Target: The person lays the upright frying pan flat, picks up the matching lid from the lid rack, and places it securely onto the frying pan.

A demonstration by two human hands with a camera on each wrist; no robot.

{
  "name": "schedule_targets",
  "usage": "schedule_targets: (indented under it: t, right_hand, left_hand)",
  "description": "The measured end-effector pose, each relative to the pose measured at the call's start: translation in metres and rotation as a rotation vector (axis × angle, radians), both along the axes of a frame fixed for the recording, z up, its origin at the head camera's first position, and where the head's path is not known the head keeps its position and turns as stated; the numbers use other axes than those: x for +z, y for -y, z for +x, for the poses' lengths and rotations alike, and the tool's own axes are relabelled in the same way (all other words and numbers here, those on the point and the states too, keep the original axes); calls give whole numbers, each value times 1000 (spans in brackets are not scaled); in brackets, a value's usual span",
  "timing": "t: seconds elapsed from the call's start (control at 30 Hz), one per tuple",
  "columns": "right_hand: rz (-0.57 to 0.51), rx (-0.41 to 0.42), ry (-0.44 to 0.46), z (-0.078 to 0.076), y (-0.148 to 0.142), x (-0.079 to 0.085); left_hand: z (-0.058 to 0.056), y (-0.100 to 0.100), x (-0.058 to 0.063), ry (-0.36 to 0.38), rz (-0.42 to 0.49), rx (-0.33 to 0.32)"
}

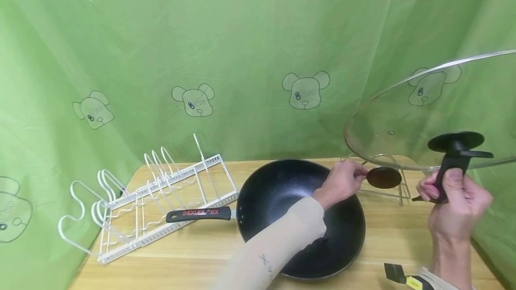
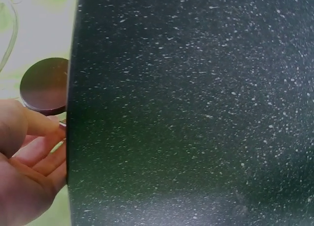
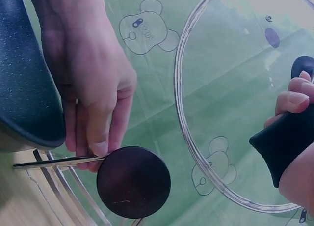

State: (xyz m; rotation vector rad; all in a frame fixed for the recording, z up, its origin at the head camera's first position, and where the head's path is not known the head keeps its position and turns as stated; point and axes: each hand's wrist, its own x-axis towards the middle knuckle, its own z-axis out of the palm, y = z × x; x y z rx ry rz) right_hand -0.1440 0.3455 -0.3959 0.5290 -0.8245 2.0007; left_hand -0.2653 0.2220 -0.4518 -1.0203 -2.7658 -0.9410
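Note:
My left hand (image 1: 340,182) reaches across the wok and pinches a thin metal bar (image 3: 59,162), with a dark round disc (image 1: 384,177) at its end. That disc faces the camera in the right wrist view. My right hand (image 1: 457,200) grips the black handle (image 1: 454,171) of a large clear glass lid (image 1: 403,120) with a metal rim. The lid is held up at the right, tilted, and runs past the frame edge. Below my left forearm sits a black speckled wok (image 1: 290,187), its handle (image 1: 199,214) pointing left; the forearm hides part of it.
A white pot rack (image 1: 161,231) with upright wire loops stands on the left of the wooden table (image 1: 193,258). Behind the disc is a low metal wire rack (image 1: 401,191). A green curtain (image 1: 242,48) with bear drawings hangs close around the table.

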Motion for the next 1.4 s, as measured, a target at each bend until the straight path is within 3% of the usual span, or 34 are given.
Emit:
schedule_targets:
  t: [0.13,0.47,0.7,0.9,1.07,1.23,1.4]
  right_hand:
    - [-8,12,7,3,-1,5]
    - [-40,33,36,10,-5,11]
    - [-35,144,-5,15,-12,6]
    - [-2,228,-45,15,-12,5]
    - [3,299,-74,16,-9,5]
    - [33,439,-120,15,-12,-2]
    - [91,524,-173,15,-11,0]
  left_hand:
    - [-2,5,5,55,-1,-35]
    - [-1,32,23,42,-17,-111]
    - [8,57,34,5,-47,-164]
    - [17,86,41,-2,13,-141]
    - [26,114,48,-82,64,-121]
    - [38,146,46,-130,121,-110]
    - [48,177,46,-155,159,-58]
